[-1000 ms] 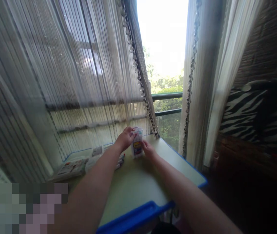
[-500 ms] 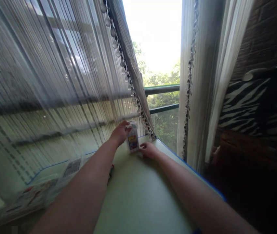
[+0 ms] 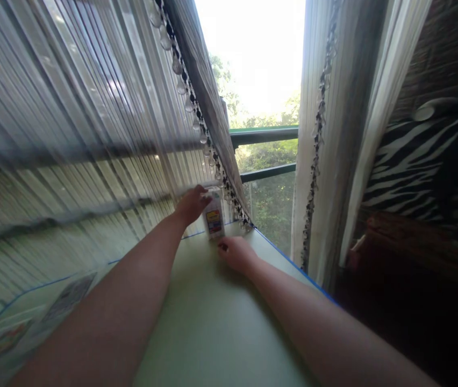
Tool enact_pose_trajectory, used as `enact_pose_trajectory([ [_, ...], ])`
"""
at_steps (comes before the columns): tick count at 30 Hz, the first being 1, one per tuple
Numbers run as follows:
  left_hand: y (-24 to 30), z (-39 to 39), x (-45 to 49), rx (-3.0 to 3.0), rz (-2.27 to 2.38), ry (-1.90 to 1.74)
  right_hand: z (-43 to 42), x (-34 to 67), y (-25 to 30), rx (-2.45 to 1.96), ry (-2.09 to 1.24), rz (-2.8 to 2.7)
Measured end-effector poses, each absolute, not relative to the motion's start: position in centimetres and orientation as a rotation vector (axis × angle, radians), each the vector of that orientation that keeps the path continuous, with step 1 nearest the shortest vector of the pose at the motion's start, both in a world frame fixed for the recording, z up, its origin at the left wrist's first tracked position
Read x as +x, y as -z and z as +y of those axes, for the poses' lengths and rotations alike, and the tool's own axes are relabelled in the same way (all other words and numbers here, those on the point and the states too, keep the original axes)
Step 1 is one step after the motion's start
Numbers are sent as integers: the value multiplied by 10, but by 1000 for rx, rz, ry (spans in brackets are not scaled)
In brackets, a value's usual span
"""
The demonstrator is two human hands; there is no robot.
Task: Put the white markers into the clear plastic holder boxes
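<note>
A small, clear-looking upright package (image 3: 214, 219) with a yellow, red and blue label stands near the far corner of the pale green table (image 3: 197, 317). My left hand (image 3: 192, 204) is closed on its upper left edge, fingertips at the top. Close to the package's lower right side, my right hand (image 3: 237, 253) has its fingers curled in. Whether it touches the package, or has anything small in its fingers, cannot be made out.
Striped sheer curtains (image 3: 104, 123) with bead trim (image 3: 191, 102) hang along the table's far left side. Printed sheets (image 3: 63, 301) lie at the left, partly behind my left forearm. A railing (image 3: 267, 134) shows through the window gap; zebra-striped fabric (image 3: 410, 156) is at the right.
The view has shifted, so the package appears further up and left. My left hand keeps its hold on the package. My right hand's fingers look more curled than before.
</note>
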State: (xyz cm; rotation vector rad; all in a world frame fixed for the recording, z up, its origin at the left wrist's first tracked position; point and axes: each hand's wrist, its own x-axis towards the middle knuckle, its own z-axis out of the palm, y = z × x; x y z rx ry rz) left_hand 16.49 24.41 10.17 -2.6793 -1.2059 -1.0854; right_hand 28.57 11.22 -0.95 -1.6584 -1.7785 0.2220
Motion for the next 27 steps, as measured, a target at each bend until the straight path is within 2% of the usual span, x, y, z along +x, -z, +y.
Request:
enact_pose_trajectory([
  [10,-101,253,179,-2658,-1151,1159,111,316,8,-1835,-194,-1603],
  [27,-102,266,195,-2826,-1000,1092,112,314,8,-1843,-179,-1829],
])
